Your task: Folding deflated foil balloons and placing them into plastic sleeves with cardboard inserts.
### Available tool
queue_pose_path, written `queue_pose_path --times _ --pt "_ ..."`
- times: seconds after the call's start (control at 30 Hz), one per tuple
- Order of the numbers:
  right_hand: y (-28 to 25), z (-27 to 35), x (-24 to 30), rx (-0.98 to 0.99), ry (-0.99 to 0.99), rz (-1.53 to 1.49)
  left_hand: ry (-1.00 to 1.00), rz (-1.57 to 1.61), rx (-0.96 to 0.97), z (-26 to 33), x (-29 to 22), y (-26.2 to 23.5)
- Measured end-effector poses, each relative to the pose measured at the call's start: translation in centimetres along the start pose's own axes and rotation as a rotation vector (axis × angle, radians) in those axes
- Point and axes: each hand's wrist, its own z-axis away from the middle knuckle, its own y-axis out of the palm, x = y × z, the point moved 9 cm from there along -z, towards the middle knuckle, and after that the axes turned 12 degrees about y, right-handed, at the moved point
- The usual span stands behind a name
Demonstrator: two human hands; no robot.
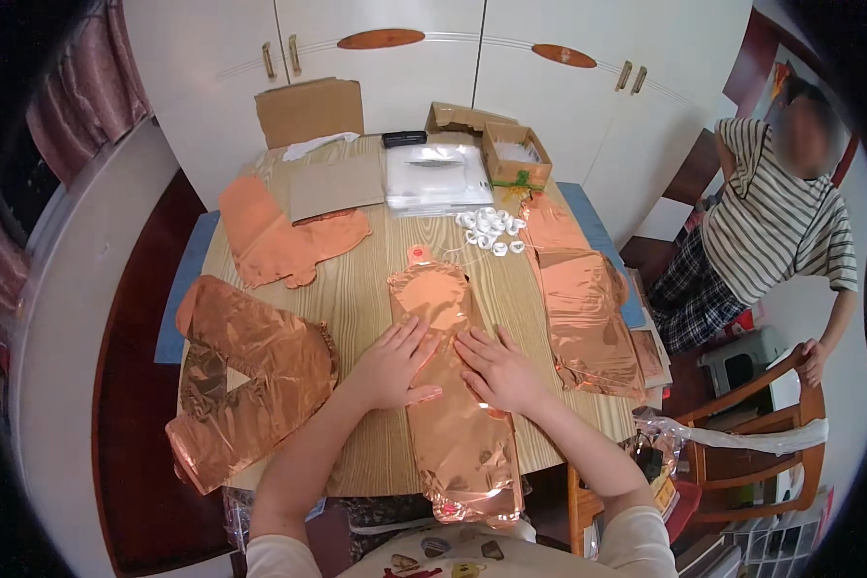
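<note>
Both hands, left [395, 366] and right [496, 371], spread flat on copper foil balloon [448, 385]; better press evenly toward twelve o'clock, avoid creases.

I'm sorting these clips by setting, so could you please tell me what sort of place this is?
Most likely a room in a home used for handwork: a wooden table stands before white wardrobe doors, with a wooden chair beside it. Both hands press flat on a rose-gold foil balloon, with more stacked around.

A wooden table [356, 299] carries copper foil balloons [250, 371], cardboard [335, 186], white rings [491, 231].
</note>
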Motion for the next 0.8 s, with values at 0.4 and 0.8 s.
queue_pose_path --times 0.4,0.8 --pt "0.6 0.1 -0.1 0.021 -0.023 0.031 0.125 0.002 0.024 -0.4 -0.9 0.2" --pt "1.1 -6.6 -5.7 0.069 -0.041 0.063 0.14 0.025 -0.015 -0.3 -0.8 -0.1"
